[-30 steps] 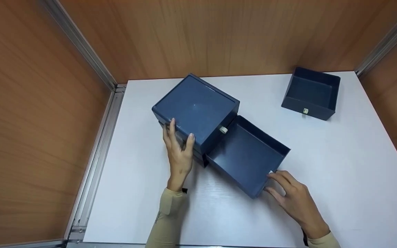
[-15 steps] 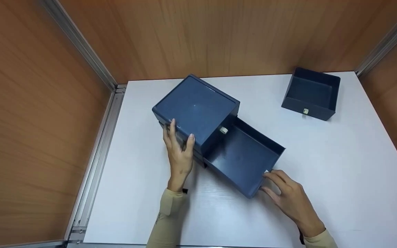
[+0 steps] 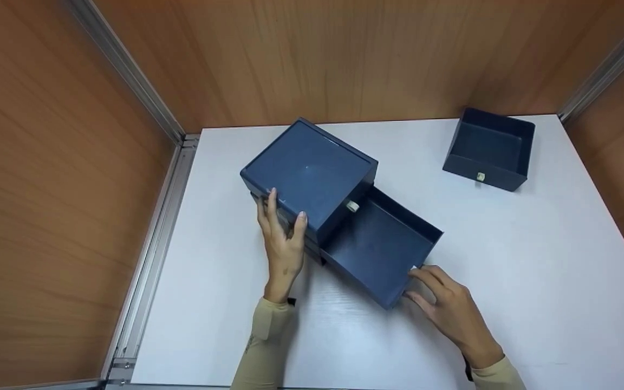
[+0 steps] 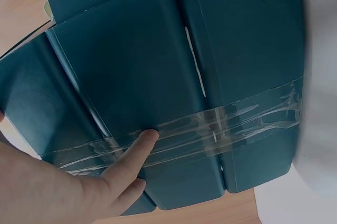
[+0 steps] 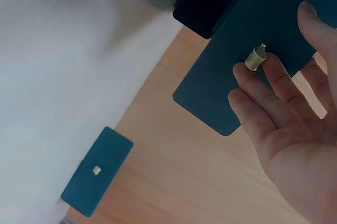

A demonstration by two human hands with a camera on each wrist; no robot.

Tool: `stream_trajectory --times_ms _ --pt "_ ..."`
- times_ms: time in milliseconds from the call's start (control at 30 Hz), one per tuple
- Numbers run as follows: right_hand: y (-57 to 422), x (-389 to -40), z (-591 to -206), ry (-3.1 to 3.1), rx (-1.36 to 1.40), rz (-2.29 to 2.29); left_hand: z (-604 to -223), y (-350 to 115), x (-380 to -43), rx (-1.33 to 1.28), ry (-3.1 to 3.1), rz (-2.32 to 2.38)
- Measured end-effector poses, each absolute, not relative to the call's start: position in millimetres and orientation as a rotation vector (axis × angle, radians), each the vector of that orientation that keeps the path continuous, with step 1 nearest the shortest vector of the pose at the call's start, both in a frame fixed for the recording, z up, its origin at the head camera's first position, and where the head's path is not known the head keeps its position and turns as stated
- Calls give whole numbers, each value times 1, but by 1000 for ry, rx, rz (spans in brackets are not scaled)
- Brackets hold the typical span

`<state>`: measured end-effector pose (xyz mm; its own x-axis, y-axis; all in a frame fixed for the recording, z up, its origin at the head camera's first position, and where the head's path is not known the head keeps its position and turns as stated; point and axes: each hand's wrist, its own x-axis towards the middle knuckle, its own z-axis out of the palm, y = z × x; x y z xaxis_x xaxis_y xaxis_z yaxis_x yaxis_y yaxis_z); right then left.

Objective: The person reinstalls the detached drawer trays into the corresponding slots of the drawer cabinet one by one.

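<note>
A dark blue drawer unit (image 3: 312, 168) stands at an angle on the white table, its stacked sections bound with clear tape (image 4: 221, 129) along the side. My left hand (image 3: 282, 249) rests on its near side, thumb and a finger reaching the top edge; the left wrist view shows a straight finger on the tape. From a level below the top one juts an empty drawer (image 3: 382, 244), mostly out. At its front, beside a small pale pull (image 5: 255, 58), my right hand (image 3: 447, 309) touches the panel with spread, nearly straight fingers and thumb.
Another loose, empty blue drawer (image 3: 491, 143) with a pale pull sits at the back right of the table (image 3: 507, 260). Wooden panels (image 3: 344, 59) rise behind and at both sides, with metal rails (image 3: 152, 233) along the left edge.
The jutting drawer has slid a little toward the upper left, further into the unit, with my right hand following at its front. My left hand and the unit have stayed nearly still.
</note>
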<state>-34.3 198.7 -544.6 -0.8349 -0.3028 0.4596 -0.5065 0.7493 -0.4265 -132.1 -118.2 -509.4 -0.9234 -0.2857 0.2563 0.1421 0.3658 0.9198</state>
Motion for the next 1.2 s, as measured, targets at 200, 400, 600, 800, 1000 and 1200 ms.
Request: stream_trajectory --times_ms 200,400,600,800,1000,1200 --pt "197 -39 -547 -2563 646 785 -509 -119 -131 122 -2262 -1587" --pt "193 -44 -548 -2557 656 797 -511 -118 -131 137 -2269 -1581" --pt "189 -47 -550 -2562 660 800 -511 -118 -129 144 -2272 -1582" --pt "185 -52 -551 -2542 671 801 -512 -118 -130 144 -2276 -1575" --pt "182 -59 -551 -2538 667 809 -512 -118 -131 122 -2256 -1579" --pt "181 -64 -552 -2525 669 827 -509 -117 -132 130 -2259 -1562"
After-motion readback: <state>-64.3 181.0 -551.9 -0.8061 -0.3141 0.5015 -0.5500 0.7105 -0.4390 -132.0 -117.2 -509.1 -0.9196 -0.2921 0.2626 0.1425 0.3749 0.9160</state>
